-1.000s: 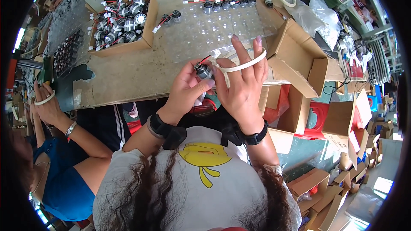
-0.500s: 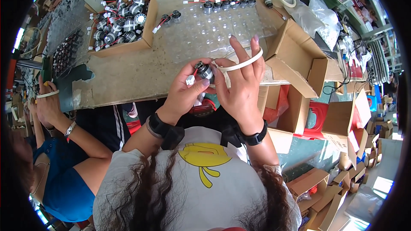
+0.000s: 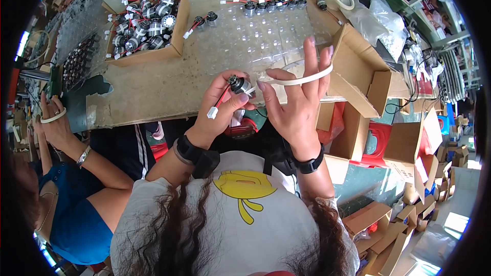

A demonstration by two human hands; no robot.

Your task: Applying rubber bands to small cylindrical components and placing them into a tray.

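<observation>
The motor (image 3: 238, 85) sits in the left hand (image 3: 222, 113), beside the right hand (image 3: 297, 113).

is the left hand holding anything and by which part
The left hand holds a small motor by its round body, red wires hanging free.

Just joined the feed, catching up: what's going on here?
The person's left hand holds a small motor-like part with a red lead ending in a white connector. The right hand is close beside it, a narrow white ring looped around its fingers. Similar parts fill a cardboard box on the left; others line the far edge of a clear plastic tray.
</observation>
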